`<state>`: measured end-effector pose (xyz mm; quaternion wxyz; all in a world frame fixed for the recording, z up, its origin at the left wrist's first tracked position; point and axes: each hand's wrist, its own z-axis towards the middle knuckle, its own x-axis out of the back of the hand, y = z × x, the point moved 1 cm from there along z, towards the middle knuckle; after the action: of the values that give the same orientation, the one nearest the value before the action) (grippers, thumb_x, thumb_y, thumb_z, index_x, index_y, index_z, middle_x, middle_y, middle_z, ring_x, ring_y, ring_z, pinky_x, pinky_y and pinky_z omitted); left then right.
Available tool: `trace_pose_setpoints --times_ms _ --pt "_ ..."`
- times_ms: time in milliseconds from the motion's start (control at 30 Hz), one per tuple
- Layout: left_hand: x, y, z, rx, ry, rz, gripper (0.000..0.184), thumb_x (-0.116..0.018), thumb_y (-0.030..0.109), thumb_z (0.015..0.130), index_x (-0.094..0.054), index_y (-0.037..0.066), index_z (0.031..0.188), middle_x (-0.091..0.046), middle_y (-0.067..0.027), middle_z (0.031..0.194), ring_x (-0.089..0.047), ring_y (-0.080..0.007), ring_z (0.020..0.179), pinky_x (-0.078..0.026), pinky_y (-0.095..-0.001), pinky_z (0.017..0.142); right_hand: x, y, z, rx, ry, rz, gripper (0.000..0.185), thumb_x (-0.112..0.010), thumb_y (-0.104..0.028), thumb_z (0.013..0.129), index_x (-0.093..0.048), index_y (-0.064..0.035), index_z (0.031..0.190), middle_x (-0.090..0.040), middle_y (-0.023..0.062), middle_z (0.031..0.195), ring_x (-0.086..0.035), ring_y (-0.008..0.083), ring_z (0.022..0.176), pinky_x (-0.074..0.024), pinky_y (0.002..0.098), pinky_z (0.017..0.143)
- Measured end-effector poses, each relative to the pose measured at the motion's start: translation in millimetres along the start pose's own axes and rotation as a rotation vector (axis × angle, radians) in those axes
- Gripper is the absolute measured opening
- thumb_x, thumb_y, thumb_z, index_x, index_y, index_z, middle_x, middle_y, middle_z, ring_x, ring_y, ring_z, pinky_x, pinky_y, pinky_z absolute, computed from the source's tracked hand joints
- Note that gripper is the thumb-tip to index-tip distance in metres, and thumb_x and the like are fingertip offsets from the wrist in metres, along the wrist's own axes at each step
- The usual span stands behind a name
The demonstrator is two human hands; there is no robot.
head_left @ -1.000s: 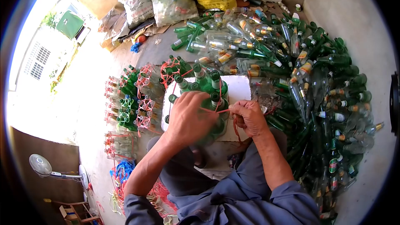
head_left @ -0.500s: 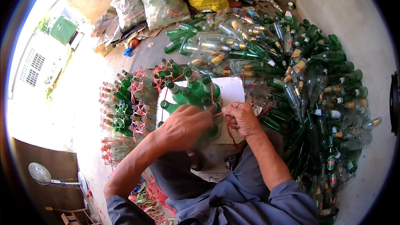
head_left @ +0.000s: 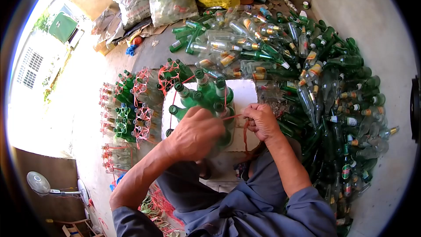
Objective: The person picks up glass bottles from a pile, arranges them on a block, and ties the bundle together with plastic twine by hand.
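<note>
Several green glass bottles (head_left: 206,85) stand upright in a cluster on a white block (head_left: 245,88) in front of me, with red string (head_left: 232,116) running around their necks. My right hand (head_left: 262,120), to the right of the cluster, is closed in a pinch on this string, and a loose length hangs below it. Over the near side of the bottles is my left hand (head_left: 197,132), bent downward and blurred by motion. Its fingertips are hidden, so what it grips, if anything, does not show.
Bundles of tied bottles (head_left: 127,105) stand at the left. A large heap of loose bottles (head_left: 324,105) covers the right and back. Filled sacks (head_left: 170,0) lean at the back wall. Loose string (head_left: 162,210) lies beside my leg, and a fan (head_left: 38,183) stands lower left.
My right hand has shifted slightly right relative to the bottles, and the string between it and the necks shows a longer straight stretch. My left hand stays over the cluster, still blurred.
</note>
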<state>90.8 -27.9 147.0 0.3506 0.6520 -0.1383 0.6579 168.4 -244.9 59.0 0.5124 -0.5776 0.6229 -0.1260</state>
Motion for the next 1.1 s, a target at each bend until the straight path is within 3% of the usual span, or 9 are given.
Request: trace_pose_setpoints --times_ms 800,900,1100 --pt "-9.4 4.6 4.0 0.031 0.23 -0.014 0.032 -0.075 0.012 0.063 -0.063 0.013 0.092 -0.064 -0.0004 0.093 -0.055 -0.0249 0.093 -0.039 -0.0424 0.096 31.8 -2.8 3.6 0.059 -0.092 -0.183 0.016 -0.073 -0.009 0.087 -0.063 -0.0031 0.075 -0.051 -0.0047 0.059 -0.037 0.0019 0.043 -0.0274 0.0199 0.039" --pt "-9.8 5.4 3.4 0.038 0.255 -0.013 0.031 -0.075 0.012 0.063 -0.064 0.014 0.092 -0.064 -0.0003 0.091 -0.055 -0.0249 0.092 -0.04 -0.0419 0.094 29.0 -14.5 -5.3 0.215 -0.056 -0.593 0.013 -0.076 -0.009 0.084 -0.068 -0.0029 0.077 -0.055 -0.0035 0.06 -0.045 0.0027 0.045 -0.0312 0.0197 0.039" --pt "-18.1 3.9 2.8 0.036 0.307 -0.05 0.032 -0.075 0.014 0.063 -0.065 0.014 0.093 -0.064 -0.0002 0.089 -0.055 -0.025 0.091 -0.043 -0.0401 0.09 22.6 -35.3 -4.9 0.598 -0.12 -0.929 0.012 -0.08 -0.009 0.081 -0.072 0.0003 0.08 -0.058 -0.0033 0.061 -0.051 0.0038 0.056 -0.0411 0.0226 0.05"
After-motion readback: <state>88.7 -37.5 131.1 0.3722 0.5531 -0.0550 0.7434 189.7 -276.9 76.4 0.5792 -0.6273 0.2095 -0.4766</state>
